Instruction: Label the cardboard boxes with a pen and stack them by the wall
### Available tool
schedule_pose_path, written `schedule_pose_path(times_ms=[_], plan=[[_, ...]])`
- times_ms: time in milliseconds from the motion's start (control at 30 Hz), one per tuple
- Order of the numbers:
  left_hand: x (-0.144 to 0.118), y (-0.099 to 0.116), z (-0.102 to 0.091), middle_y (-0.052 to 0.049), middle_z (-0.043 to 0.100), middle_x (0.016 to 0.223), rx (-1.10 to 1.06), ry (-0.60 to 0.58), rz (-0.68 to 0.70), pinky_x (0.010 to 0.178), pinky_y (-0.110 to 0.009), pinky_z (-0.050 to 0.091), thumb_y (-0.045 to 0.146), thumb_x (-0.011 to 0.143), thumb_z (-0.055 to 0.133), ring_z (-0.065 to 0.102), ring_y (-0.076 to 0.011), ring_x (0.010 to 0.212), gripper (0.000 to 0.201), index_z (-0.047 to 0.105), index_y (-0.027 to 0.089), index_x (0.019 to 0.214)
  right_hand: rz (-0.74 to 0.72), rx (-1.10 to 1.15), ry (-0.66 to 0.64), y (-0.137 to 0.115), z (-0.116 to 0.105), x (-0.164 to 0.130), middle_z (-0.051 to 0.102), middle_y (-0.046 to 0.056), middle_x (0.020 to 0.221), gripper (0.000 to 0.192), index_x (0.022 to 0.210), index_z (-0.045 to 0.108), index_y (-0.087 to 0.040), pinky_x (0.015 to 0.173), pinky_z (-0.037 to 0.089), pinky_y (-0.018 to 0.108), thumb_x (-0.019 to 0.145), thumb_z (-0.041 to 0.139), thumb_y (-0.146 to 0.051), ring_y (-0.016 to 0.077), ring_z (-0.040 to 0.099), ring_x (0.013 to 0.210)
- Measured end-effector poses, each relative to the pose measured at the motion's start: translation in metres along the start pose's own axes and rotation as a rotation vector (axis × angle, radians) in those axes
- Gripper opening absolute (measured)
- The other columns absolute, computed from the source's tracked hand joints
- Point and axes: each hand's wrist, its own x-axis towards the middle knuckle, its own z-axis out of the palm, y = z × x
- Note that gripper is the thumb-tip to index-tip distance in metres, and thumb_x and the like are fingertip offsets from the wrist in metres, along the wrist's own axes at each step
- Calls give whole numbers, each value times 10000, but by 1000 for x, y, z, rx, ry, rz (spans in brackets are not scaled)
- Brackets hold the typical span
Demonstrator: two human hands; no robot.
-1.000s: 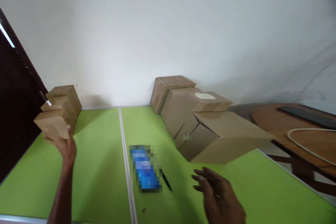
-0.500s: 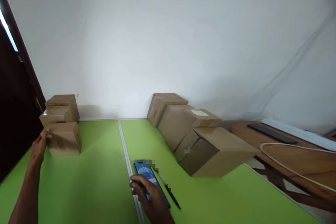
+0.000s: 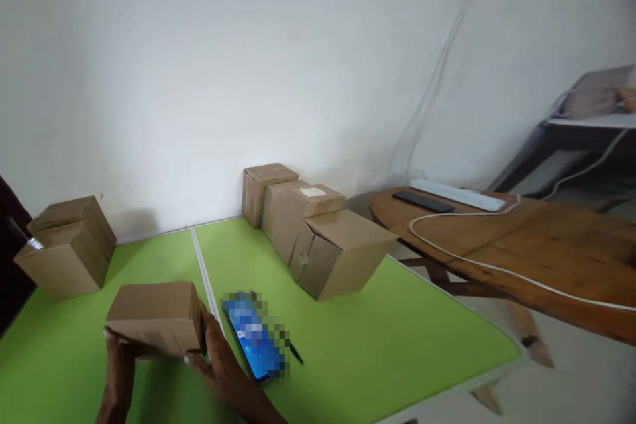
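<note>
Head view shows the left hand (image 3: 120, 361) holding the near left corner and the right hand (image 3: 216, 352) clasping the right end of a cardboard box (image 3: 152, 308), apparently to balance its weight, over the green surface (image 3: 377, 351) left of the phone (image 3: 254, 338).

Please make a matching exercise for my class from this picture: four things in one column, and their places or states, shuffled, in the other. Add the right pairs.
Column one
1. Nearest box
2. Phone
3. Pen-like object
4. Cable

Column two
A. White, across the wooden table
B. Blue screen facing up
C. Held between the left hand and the right hand
D. Dark, just right of the phone

Right pairs: 1-C, 2-B, 3-D, 4-A
</note>
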Motion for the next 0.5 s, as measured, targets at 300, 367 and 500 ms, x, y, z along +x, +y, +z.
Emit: schedule_pose_path(times_ms=[300,367,500], plan=[[-23,37,-15,-160,743,1042,126,-19,66,967,-636,648,907,790,703,700,-454,1179,718,754,249,1071,-50,315,43,-88,-88,6,444,121,1828,859,1774,415,-347,1335,439,553,1024,765,-578,356,426,1686],[-37,48,-17,-191,751,1071,142,-44,38,950,-675,651,939,824,635,698,-484,1188,747,764,229,1021,-8,373,60,-115,-113,5,532,129,1759,890,1747,468,-347,1229,543,520,980,799,-653,364,547,1585],[-68,75,-6,-171,626,1626,134,-90,141,1114,-788,560,864,967,490,590,-517,1472,843,613,326,1604,69,378,72,-150,-142,-8,715,128,1555,825,1679,582,-313,1214,531,541,1011,693,-785,368,670,1426]])
